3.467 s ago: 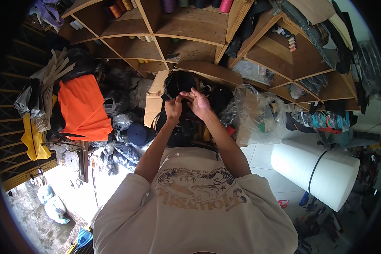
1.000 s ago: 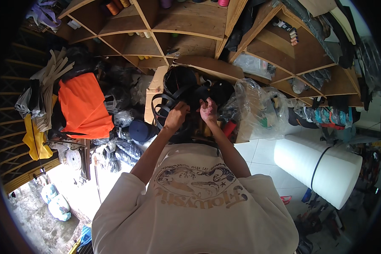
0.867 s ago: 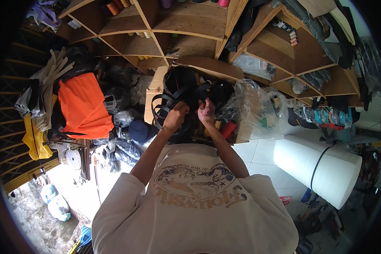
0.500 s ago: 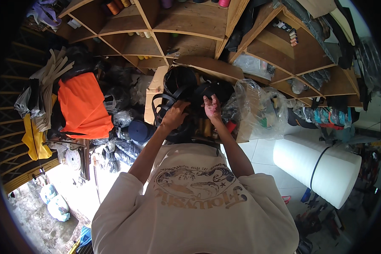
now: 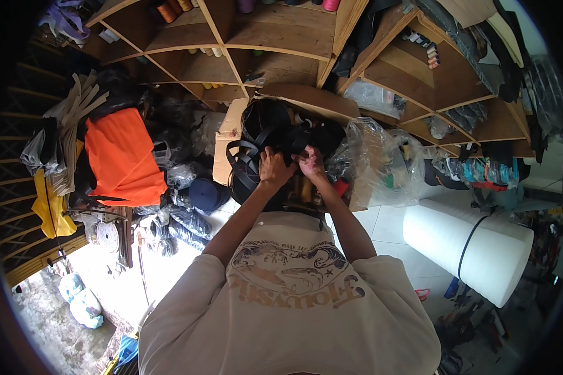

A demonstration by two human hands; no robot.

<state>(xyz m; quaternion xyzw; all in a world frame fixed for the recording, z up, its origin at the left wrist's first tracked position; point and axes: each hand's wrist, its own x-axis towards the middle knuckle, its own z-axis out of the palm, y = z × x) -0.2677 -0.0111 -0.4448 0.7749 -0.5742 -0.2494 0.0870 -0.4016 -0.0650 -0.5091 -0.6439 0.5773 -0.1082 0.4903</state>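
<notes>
The person stands over a heap of black webbing strap coils piled at the front edge of a wooden shelf unit, and both hands are buried in that heap. The step in hand looks like sorting or freeing one length of strap from the tangle: the hands meet at the top of the pile, close together, working the same bundle.

The left hand lies on the looped straps with its fingers curled down over a band, closed on the black webbing as far as the view shows. The right hand sits just beside it, knuckles up, fingers bent and pinched onto a dark strap end near a black roll; the fingertips themselves are hidden in the black material, so how tight the pinch is cannot be told.

Judging from this, the next move calls for one hand to pin the coil while the other draws a single band clear, without dragging neighbouring loops off the shelf edge.

Around the heap: a cardboard box flap stands just left of the coils, a crumpled clear plastic bag lies to the right, an orange cloth hangs well to the left, and a large white foam roll rests on the tiled floor at the right.
</notes>
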